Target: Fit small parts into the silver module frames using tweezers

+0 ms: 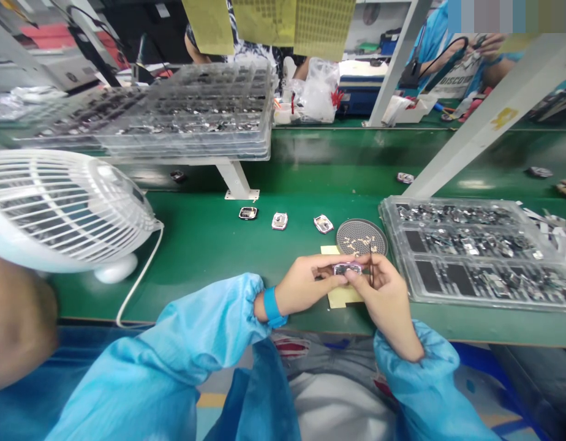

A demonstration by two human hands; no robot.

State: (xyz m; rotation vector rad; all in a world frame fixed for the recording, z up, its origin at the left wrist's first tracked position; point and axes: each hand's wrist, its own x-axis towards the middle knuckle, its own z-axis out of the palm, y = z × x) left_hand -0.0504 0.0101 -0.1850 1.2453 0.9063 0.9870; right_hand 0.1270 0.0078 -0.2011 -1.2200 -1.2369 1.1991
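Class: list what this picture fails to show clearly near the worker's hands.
Head view:
- small metal part: mostly covered by left hand and right hand
- tweezers tip: too thin
- bits on round mesh dish: too small
- yellow pad: partly under hands

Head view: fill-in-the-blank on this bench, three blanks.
1. The left hand and right hand both hold one part; the right also grips ____.
2. The fan stands ____ of the hands.
3. Between fan and dish, ____ loose parts lie in a row.
Missing: tweezers; left; three.
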